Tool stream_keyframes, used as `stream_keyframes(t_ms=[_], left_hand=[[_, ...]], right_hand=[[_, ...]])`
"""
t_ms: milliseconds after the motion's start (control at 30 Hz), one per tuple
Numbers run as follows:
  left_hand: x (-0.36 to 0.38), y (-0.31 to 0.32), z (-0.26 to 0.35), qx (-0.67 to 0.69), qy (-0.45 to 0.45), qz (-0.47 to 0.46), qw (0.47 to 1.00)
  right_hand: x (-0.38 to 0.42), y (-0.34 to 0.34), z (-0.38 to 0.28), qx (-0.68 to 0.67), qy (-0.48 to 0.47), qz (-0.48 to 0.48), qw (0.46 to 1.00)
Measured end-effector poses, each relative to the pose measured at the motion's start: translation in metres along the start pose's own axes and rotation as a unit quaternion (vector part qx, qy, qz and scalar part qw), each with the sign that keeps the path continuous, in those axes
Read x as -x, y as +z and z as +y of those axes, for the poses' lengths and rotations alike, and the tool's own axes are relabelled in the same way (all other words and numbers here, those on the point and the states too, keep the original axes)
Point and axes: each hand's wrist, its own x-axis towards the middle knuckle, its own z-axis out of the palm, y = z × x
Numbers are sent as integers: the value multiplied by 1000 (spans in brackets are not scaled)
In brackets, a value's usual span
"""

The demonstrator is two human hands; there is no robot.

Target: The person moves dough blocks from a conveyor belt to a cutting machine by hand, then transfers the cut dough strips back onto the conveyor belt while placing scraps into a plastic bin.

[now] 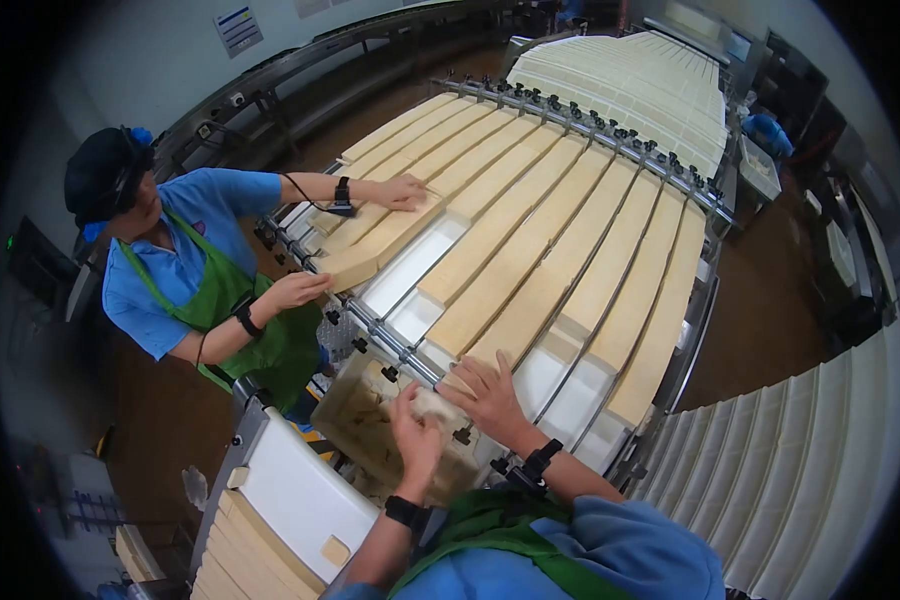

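Note:
Long pale-yellow strips, perhaps dough, lie side by side on a white conveyor between thin metal divider rails. My right hand rests on the near end of one strip, palm down with its fingers spread. Beside it, my left hand hangs just past the metal crossbar, over a white bin holding pale scraps. Its fingers are bent in, and I cannot make out whether anything is between them.
At the left, a co-worker in a green apron has both hands on another strip. Lower left stands a white surface with stacked strips. A ribbed white belt runs at right. Black knobs line the far bar.

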Motion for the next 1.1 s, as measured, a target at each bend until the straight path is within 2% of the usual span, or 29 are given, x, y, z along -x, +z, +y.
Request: stream_keyframes(t_ms=[33, 67, 133, 200, 267, 300, 333, 400, 500, 533, 600, 900, 1100], left_hand=[[8, -5, -9, -45, 8, 50, 998], [16, -10, -18, -43, 10, 50, 998], [27, -20, -36, -99, -23, 124, 987], [41, -36, -74, -92, -74, 103, 988], [59, -52, -107, -118, -132, 61, 982], [70, -56, -124, -161, -131, 67, 976], [79, -62, -128, -157, -126, 68, 977], [93, -78, -130, -143, -210, 5, 967], [118, -77, -181, -101, -201, -30, 974], [122, -77, -180, -100, -198, -29, 975], [131, -75, -177, -76, -260, -55, 961], [145, -62, -179, -71, -216, -32, 973], [150, -53, -183, -41, -228, -30, 972]], right_hand=[[2, 3, 0, 2, 0, 0, 1000], [3, 6, 0, -3, 3, 10, 1000], [1, 4, 2, 2, 4, 22, 1000], [-2, -4, 0, -41, 27, 10, 999], [-4, -8, -2, -26, 29, 24, 999], [-4, -9, -3, -40, 36, 29, 998], [-4, -9, -4, -54, 44, 34, 997], [-3, -7, -6, -43, 44, 36, 997], [-3, -4, -6, -34, 47, 43, 997], [-3, -4, -7, -36, 50, 50, 997], [-3, -4, -8, -38, 52, 52, 997], [-1, 2, -8, -41, 56, 57, 996], [-1, 3, -10, -27, 48, 58, 997]])
